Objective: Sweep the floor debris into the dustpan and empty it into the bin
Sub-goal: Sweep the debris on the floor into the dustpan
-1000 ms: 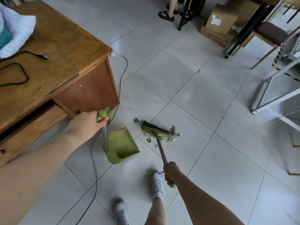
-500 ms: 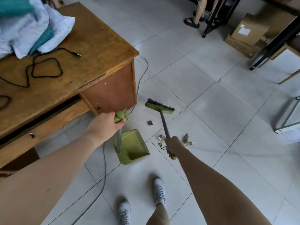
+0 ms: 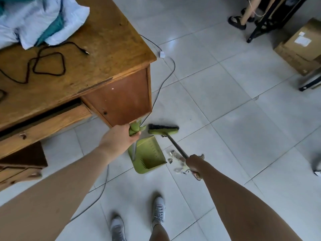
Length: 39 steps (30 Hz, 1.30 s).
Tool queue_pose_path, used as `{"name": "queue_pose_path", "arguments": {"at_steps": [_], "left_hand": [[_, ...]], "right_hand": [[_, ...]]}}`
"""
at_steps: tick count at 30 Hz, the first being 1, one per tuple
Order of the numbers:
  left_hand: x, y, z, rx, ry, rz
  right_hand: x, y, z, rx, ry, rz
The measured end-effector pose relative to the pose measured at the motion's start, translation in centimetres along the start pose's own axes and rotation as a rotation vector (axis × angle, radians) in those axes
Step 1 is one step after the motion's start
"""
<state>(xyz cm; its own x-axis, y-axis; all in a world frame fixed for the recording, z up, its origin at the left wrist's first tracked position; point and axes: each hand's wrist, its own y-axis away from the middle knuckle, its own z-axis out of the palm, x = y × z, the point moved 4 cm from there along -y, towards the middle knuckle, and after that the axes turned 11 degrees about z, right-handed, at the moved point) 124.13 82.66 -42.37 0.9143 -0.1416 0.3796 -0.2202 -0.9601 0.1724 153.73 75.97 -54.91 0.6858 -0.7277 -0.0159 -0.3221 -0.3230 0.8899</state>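
Observation:
A green dustpan (image 3: 149,155) stands on the tiled floor by the desk corner, its mouth facing right. My left hand (image 3: 119,139) is closed around the green grip at the top of its upright handle. My right hand (image 3: 193,164) grips the low end of a green broom (image 3: 163,130), whose head with dark bristles rests on the floor just beyond the dustpan. Small scraps of debris (image 3: 175,159) lie on the floor right of the dustpan's mouth, partly hidden by my right hand. No bin is in view.
A wooden desk (image 3: 97,66) with cloth and a black cable fills the upper left. A grey cable (image 3: 161,87) runs along the floor past the dustpan. Cardboard boxes (image 3: 302,47), a black stand and another person's sandalled feet (image 3: 238,23) are at the far right. My shoes (image 3: 159,212) are below.
The broom head has moved from the debris to the floor just beyond the dustpan, closer to it. The debris pile now lies near my right hand. My view has shifted toward the desk.

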Motion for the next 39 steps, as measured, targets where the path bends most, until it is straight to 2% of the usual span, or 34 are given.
{"name": "queue_pose_path", "arguments": {"at_steps": [1, 4, 13, 17, 21, 25, 29, 32, 36, 39], "left_hand": [[0.4, 0.1, 0.3, 0.008, 0.006, 0.006], [1.6, 0.6, 1.3, 0.003, 0.002, 0.039], [2.6, 5.9, 3.0, -0.067, -0.081, 0.057], [3.0, 9.7, 3.5, -0.070, -0.077, 0.056], [4.1, 13.2, 4.2, -0.071, -0.075, 0.079], [5.6, 15.4, 5.2, -0.092, -0.114, 0.135], [7.5, 16.3, 6.2, -0.098, -0.162, 0.187], [8.5, 16.1, 7.2, -0.092, -0.173, 0.208], [9.3, 15.6, 8.5, -0.104, -0.182, 0.189], [9.9, 15.4, 9.5, -0.094, -0.189, 0.201]], "right_hand": [[1.6, -0.5, -0.5, -0.020, 0.062, 0.026], [5.7, -0.6, -2.6, 0.099, 0.199, 0.064], [19.1, 1.2, -1.3, 0.191, 0.350, 0.114], [25.1, 2.6, 0.3, 0.217, 0.363, 0.166], [28.2, 4.3, 1.5, 0.286, 0.339, 0.169], [29.1, 6.0, 2.7, 0.290, 0.144, 0.132], [29.9, 6.8, 3.5, 0.206, -0.233, 0.208], [29.5, 6.0, 2.9, 0.157, -0.386, 0.230], [29.0, 4.0, 2.8, 0.075, -0.610, 0.360], [28.9, 2.4, 4.2, -0.039, -0.660, 0.473]]}}
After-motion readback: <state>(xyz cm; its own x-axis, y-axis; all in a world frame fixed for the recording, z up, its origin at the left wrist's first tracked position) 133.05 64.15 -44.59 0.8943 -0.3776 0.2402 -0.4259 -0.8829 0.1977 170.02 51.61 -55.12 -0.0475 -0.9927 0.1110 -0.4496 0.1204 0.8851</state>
